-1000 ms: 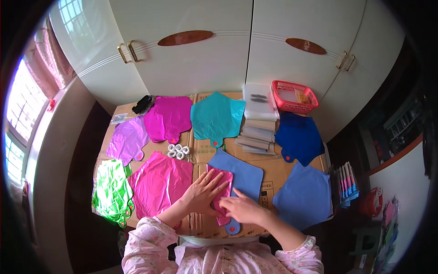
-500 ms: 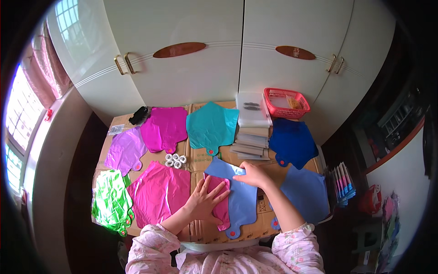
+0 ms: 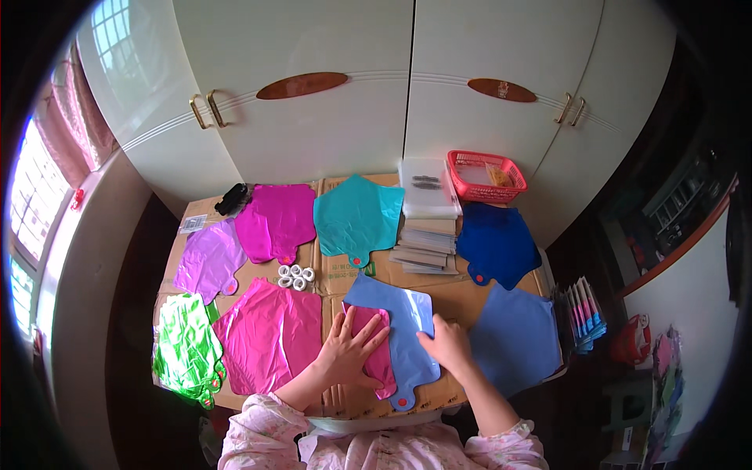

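A light blue flat foil balloon point(image 3: 407, 321) lies on the cardboard in front of me, its tab with a red dot pointing toward me. On its left part rests a narrow folded pink foil piece point(image 3: 378, 356). My left hand point(image 3: 350, 350) lies flat across this pink piece, fingers spread, hiding part of it. At the blue balloon's right edge, my right hand point(image 3: 449, 343) is closed with thumb and fingers on the foil. The blue balloon's upper right side shows a bright crease.
Around them lie pink point(image 3: 270, 333), magenta point(image 3: 278, 223), lilac point(image 3: 207, 258), teal point(image 3: 359, 215), dark blue point(image 3: 497, 243) and blue point(image 3: 517, 337) foil balloons, and a green stack point(image 3: 188, 345). White rings point(image 3: 296, 276), grey card stacks point(image 3: 427, 247), clear bags point(image 3: 427, 200) and a red basket point(image 3: 486, 178) sit farther back.
My right hand has moved from the blue balloon's upper part to its right edge, closer to me. The blue foil now spreads wider to the right. My left hand stays on the pink piece.
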The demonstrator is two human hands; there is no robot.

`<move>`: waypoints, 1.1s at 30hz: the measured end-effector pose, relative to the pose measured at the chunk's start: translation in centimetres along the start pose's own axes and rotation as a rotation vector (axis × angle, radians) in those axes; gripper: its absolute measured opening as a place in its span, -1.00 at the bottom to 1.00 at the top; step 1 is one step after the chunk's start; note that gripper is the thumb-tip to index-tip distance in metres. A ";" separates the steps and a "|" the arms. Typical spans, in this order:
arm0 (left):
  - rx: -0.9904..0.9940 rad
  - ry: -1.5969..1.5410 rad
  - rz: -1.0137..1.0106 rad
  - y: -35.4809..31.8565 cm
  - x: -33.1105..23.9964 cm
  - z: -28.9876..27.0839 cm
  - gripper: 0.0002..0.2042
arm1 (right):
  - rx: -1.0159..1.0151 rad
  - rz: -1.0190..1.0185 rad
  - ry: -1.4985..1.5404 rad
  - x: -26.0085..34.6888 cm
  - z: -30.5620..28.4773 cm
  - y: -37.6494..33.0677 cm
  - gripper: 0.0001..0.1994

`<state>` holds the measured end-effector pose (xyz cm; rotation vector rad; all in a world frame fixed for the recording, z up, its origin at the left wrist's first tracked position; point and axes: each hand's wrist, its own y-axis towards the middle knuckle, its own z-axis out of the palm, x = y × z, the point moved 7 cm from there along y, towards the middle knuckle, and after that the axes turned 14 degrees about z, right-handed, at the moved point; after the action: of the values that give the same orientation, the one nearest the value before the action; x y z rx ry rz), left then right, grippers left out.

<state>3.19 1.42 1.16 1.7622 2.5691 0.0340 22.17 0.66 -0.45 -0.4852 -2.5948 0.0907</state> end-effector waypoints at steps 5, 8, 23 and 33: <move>-0.002 -0.012 -0.015 0.1 0.0 0.2 0.08 | -0.039 -0.044 -0.008 1.2 -0.5 -4.4 -0.43; 0.008 -0.020 -0.022 0.0 0.0 0.3 0.08 | -0.142 -0.118 -0.024 1.8 -0.3 -5.9 -0.28; 0.043 -0.031 -0.037 -0.1 0.2 0.8 0.07 | -0.217 -0.302 0.287 3.0 0.4 -8.4 -0.47; 0.015 -0.019 0.007 -0.3 0.4 1.8 -0.01 | -0.194 -0.484 -0.002 6.0 3.8 -9.6 -0.52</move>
<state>2.85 1.67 -0.69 1.7673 2.5566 -0.0023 12.35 -6.10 0.44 0.0878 -2.6584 -0.3252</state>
